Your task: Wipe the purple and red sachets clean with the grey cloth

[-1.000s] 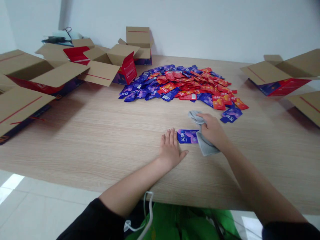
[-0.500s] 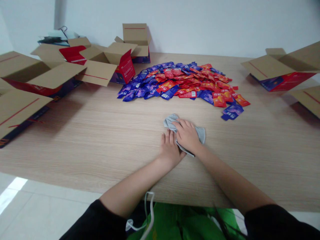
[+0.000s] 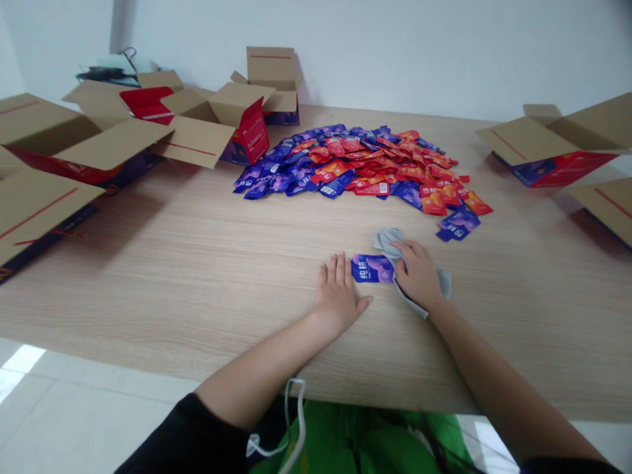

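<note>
A purple-blue packet (image 3: pixel 371 268) with white lettering lies flat on the table between my hands. My left hand (image 3: pixel 338 289) rests palm down at its left end, fingers stretched out. Over the packet's right end my right hand (image 3: pixel 419 276) is closed on a grey cloth (image 3: pixel 390 239), pressing it to the table. The cloth hides that end of the packet. Beyond my hands spreads a heap of red and purple packets (image 3: pixel 365 158), and one loose purple packet (image 3: pixel 459 224) lies at its near right side.
Several open cardboard boxes (image 3: pixel 118 141) stand at the left and back of the wooden table (image 3: pixel 207 296). Two more, one an open box (image 3: pixel 557 145), are at the right. A white cord (image 3: pixel 299 421) hangs before my body, near the table's front edge.
My right hand has slid to the right with the grey cloth, away from my left hand. The purple packet beneath has come into view. My left hand has stayed in place.
</note>
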The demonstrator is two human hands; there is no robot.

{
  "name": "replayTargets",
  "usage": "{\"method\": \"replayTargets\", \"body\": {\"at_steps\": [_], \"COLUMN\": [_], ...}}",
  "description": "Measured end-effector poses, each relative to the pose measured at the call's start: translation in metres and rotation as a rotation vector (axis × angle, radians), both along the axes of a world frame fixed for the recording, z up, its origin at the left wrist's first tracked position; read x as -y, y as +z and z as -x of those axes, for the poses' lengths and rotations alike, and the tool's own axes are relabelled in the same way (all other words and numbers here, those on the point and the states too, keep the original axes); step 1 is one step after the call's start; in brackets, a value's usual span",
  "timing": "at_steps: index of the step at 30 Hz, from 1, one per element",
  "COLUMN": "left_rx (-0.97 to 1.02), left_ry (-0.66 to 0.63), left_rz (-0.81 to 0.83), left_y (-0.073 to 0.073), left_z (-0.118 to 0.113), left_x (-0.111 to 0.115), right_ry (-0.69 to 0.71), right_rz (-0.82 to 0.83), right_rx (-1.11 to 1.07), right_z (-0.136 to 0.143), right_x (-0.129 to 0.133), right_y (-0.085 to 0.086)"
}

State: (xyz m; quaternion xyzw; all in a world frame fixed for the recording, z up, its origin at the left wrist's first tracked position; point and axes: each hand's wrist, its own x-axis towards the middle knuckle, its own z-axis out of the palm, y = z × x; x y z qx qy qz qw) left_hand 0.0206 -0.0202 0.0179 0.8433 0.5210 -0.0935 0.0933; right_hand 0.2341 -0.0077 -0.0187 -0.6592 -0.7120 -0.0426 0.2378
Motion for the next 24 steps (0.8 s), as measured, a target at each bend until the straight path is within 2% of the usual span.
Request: {"method": "replayTargets", "body": {"at_steps": [4, 8, 13, 16, 19, 24], "left_rx": [0.016, 0.019, 0.022, 0.001, -0.024, -0.008], "left_ry": [0.004, 0.003, 0.006, -0.003, -0.02, -0.03], "left_rz": [-0.017, -0.026, -0.027, -0.01, 0.021, 0.018], "left_y": [-0.002, -0.004, -0.001, 0.002, 0.004, 0.004], "left_z": [0.0, 0.001, 0.002, 0.001, 0.001, 0.001], "left_x": [0.0, 0.001, 0.001, 0.001, 0.0, 0.0], "right_ry": [0.002, 0.007, 0.067, 0.167, 0.277, 0.222], "right_rz": [-0.011, -0.032, -0.137, -0.087, 0.061, 0.103], "right_rx": [-0.005, -0.147, -0.281, -0.227, -0.025, 0.105], "right_z": [-0.02, -0.016, 0.026, 0.062, 0.084, 0.084], "right_x": [0.001, -0.011, -0.024, -0.026, -0.025, -0.02], "right_y": [-0.005, 0.011, 0.034, 0.031, 0.022, 0.019]}}
